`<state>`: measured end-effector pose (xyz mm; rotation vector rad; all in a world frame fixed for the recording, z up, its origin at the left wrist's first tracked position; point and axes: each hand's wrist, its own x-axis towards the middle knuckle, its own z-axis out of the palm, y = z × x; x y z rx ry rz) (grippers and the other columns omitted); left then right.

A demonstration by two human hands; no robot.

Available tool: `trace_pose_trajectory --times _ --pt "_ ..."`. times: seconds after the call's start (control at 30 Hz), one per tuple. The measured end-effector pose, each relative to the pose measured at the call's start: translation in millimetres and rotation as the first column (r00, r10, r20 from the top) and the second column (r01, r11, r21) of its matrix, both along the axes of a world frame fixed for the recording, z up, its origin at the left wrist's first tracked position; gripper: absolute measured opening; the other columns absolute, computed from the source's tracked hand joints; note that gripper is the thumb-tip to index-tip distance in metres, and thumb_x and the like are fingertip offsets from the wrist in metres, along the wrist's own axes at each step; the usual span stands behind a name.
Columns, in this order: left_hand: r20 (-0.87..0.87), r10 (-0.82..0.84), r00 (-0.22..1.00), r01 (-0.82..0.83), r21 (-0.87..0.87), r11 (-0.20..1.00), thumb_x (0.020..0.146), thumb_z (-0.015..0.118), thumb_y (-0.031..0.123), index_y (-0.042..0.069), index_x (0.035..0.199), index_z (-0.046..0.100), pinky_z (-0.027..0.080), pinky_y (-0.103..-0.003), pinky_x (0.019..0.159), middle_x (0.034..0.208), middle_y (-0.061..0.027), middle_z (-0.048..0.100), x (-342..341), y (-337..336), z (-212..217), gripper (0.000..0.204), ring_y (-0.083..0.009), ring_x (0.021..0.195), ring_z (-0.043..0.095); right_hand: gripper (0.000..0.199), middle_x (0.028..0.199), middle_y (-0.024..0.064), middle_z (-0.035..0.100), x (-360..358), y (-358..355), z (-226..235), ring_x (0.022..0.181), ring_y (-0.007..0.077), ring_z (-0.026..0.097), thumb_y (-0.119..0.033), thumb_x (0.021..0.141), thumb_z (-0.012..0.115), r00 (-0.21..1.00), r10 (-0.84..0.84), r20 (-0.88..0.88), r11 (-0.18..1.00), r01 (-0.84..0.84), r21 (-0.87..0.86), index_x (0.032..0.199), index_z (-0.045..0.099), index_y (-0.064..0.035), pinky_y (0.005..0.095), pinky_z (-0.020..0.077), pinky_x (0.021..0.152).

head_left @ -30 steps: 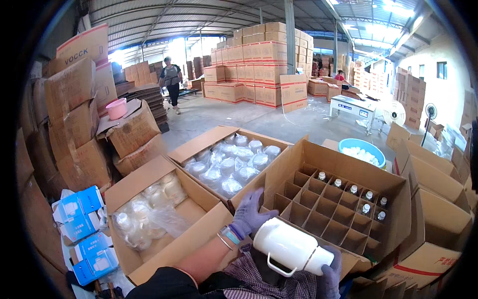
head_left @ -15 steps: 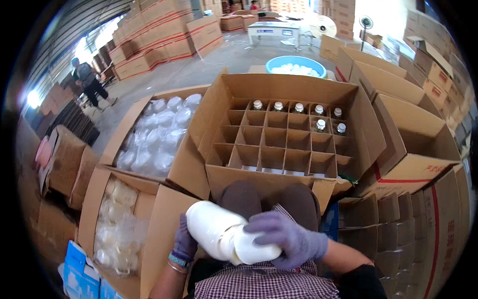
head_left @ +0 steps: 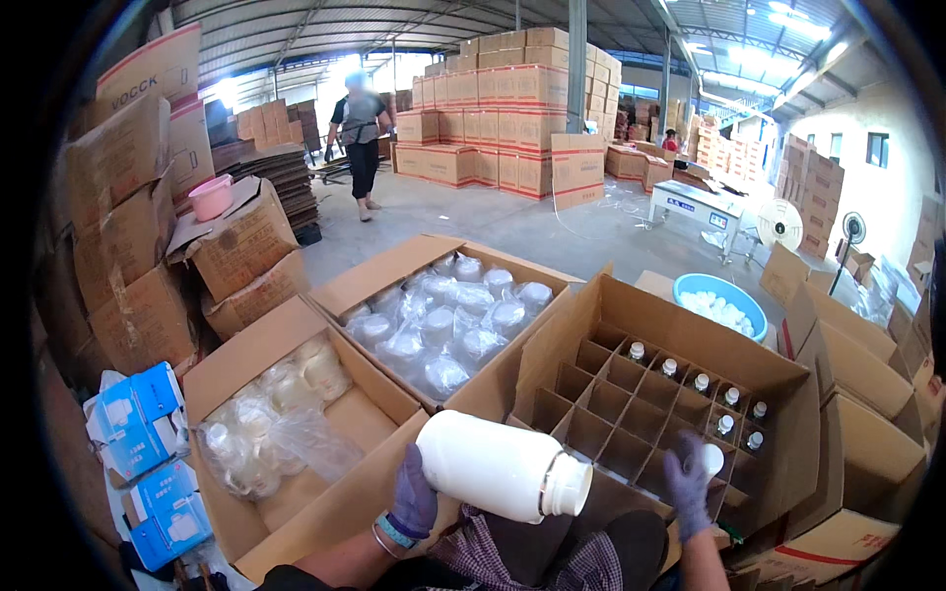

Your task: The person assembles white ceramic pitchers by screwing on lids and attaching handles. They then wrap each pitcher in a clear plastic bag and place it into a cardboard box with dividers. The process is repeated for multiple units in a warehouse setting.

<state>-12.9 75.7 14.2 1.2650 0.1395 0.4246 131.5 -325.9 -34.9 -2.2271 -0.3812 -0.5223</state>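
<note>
My left hand (head_left: 413,497), in a purple-grey glove, grips the base end of a big white thermos-like bottle (head_left: 488,463). The bottle lies tilted above my lap, its narrower neck facing right. My gloved right hand (head_left: 687,488) reaches over the near right part of a divided carton (head_left: 552,345), its fingers against a white cup-shaped piece (head_left: 711,459). That piece is partly hidden by the fingers. Several slim bottles with white caps (head_left: 701,381) stand in the far and right compartments of this carton.
To its left, an open carton (head_left: 443,241) holds plastic-wrapped clear-white pieces. A nearer carton (head_left: 236,355) holds bagged cream parts. Beyond are a blue basin (head_left: 754,307) of white pieces and a walking person (head_left: 361,128). Open cartons (head_left: 867,473) crowd the right; blue boxes (head_left: 138,419) lie left.
My view has swung left. My right hand has pulled the white cup-shaped piece away from the bottle's neck and moved over the divided carton. My left hand still holds the bottle.
</note>
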Motion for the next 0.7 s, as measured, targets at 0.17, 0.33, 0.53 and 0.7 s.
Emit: trace_pose_trajectory --times 0.17,0.33,0.53,0.7 --pt "0.227 0.04 0.973 -0.145 0.466 0.873 0.108 0.034 0.052 -0.001 0.113 0.057 0.051 -0.04 0.088 0.108 -0.0169 0.065 0.1 -16.0 -13.3 0.059 -0.0278 0.097 0.065 0.061 0.135 0.0194 0.057 -103.6 67.5 24.2 0.116 0.0323 0.06 -0.051 0.104 0.045 0.385 0.708 -0.591 0.59 0.136 0.796 0.143 0.046 -0.0044 0.0429 0.0498 0.099" --pt "0.395 0.04 0.918 -0.375 0.832 0.409 0.109 0.033 0.044 -0.003 0.117 0.061 0.047 -0.045 0.095 0.119 -0.0261 0.063 2.7 0.8 -99.3 0.056 -0.0363 0.111 0.061 0.081 0.141 0.0225 0.05 -121.5 62.1 49.6 0.125 0.0365 0.054 -0.043 0.083 0.081 0.855 0.408 -0.321 0.911 -0.359 0.203 0.144 0.044 -0.0046 0.0463 0.0464 0.104" --pt "-0.283 -0.153 0.947 0.23 0.262 0.937 0.107 0.027 0.059 0.001 0.109 0.069 0.051 -0.042 0.088 0.097 -0.0169 0.072 -0.5 -27.5 -42.5 0.072 -0.0276 0.092 0.068 0.086 0.141 0.0224 0.05 -152.0 67.6 93.1 0.129 0.0437 0.051 -0.043 0.08 0.083 0.918 0.346 0.191 0.937 -0.331 -0.106 0.144 0.042 -0.0023 0.0557 0.0448 0.103" --pt "-0.076 0.133 0.988 -0.078 0.501 0.862 0.108 0.043 0.045 0.0 0.099 0.064 0.049 -0.04 0.079 0.091 -0.015 0.066 -4.1 -56.7 -56.4 0.05 -0.0248 0.085 0.059 0.079 0.134 0.0171 0.054 -154.9 52.4 28.8 0.124 0.027 0.055 -0.045 0.089 0.071 0.742 0.486 -0.462 0.622 0.077 0.779 0.145 0.038 -0.0004 0.0394 0.0459 0.104"
